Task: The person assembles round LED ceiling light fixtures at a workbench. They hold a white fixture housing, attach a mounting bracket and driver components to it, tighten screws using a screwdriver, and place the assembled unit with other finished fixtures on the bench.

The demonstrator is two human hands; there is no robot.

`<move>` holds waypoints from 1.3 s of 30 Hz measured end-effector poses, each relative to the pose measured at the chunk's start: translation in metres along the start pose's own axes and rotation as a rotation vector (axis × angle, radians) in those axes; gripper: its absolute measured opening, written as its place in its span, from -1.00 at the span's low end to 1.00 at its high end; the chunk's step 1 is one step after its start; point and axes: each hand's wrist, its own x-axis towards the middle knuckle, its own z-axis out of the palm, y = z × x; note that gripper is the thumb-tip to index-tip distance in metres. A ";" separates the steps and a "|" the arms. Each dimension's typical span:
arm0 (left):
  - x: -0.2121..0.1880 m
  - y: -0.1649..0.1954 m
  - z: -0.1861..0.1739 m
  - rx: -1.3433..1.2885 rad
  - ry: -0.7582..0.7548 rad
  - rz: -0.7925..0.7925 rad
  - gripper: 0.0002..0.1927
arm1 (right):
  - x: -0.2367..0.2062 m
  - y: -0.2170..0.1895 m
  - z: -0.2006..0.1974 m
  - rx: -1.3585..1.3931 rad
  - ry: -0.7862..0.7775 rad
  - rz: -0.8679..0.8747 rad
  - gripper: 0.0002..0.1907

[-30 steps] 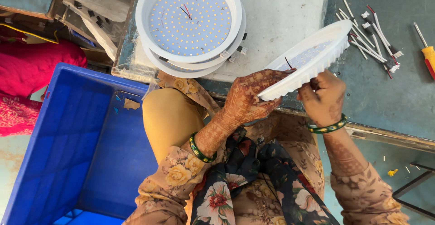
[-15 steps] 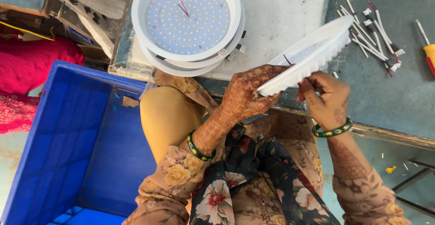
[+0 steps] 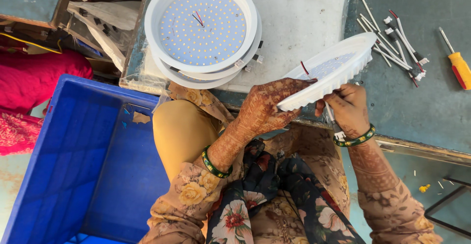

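Over lap and bench edge, tilted round white LED panel (image 3: pixel 329 72) pinched by left hand (image 3: pixel 267 107) at seven o'clock rim, right hand (image 3: pixel 347 107) curled shut beneath, stacked panels (image 3: pixel 201 30) at ten o'clock, screwdriver (image 3: pixel 456 65) at three o'clock.

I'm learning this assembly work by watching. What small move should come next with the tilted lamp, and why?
Probably steady the round white lamp with the left hand so the right hand can work at its underside. The lamp is tilted off the bench, its red wire sticks up loose, and the right hand sits below its rim.
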 end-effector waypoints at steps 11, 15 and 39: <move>-0.011 -0.002 0.026 0.396 -0.407 0.317 -0.17 | -0.043 0.119 -0.067 -0.631 0.010 -0.161 -0.39; -0.018 -0.004 0.031 0.495 -0.405 0.375 -0.29 | -0.052 0.158 -0.075 -0.400 0.015 -0.151 -0.33; 0.031 0.051 -0.133 0.759 0.219 0.084 -0.39 | -0.029 0.035 -0.011 -0.082 -0.012 -0.010 -0.73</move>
